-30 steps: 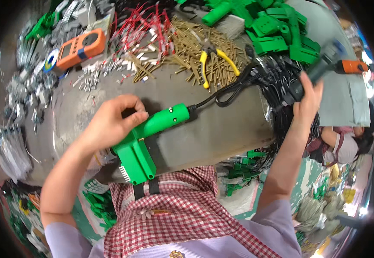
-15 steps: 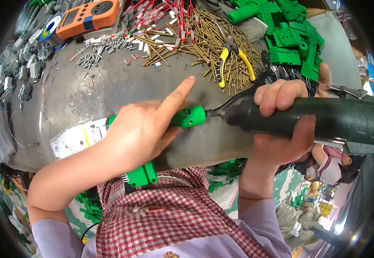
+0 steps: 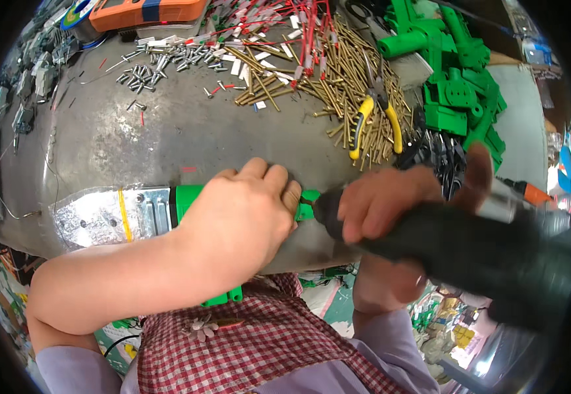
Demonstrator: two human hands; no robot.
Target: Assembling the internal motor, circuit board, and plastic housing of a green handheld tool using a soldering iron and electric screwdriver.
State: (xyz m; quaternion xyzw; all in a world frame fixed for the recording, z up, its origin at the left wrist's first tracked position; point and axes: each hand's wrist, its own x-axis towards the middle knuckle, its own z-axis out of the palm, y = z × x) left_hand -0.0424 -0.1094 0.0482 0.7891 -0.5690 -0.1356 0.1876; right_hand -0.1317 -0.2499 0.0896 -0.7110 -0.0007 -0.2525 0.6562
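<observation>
Green plastic tool body point(image 3: 190, 197) gripped under left hand point(image 3: 243, 213), right hand point(image 3: 397, 203) clasping dark power screwdriver point(image 3: 469, 253) against it

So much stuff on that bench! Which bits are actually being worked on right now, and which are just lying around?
In use:
- green plastic part, held down by the left hand
- dark power screwdriver, gripped in the right hand

Lying about:
- yellow-handled pliers
- brass rods
- loose screws
- orange meter
- spare green parts

A worn grey metal workbench point(image 3: 167, 141) (dull, scuffed) fills the view under bright light.
</observation>
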